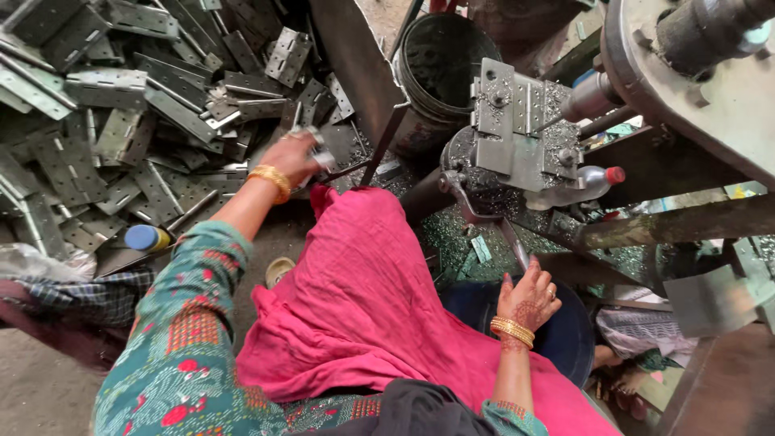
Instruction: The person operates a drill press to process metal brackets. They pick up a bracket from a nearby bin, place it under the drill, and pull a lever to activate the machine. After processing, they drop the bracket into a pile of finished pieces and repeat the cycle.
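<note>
The left hand [292, 158] reaches out to the pile of hinges [121, 121] and its fingers are closed around one hinge [315, 149] at the edge of the pile. The right hand [529, 297] grips the lever [492, 222] of the machine [517, 137] — fingers wrapped around its lower end, just beside the pink cloth [363, 299].

Teal sleeves, red-orange floral print. Gold bangles on left hand [292, 157] and right hand [529, 297]. Ring plus henna pattern on right. Pink cloth over lap.
</note>
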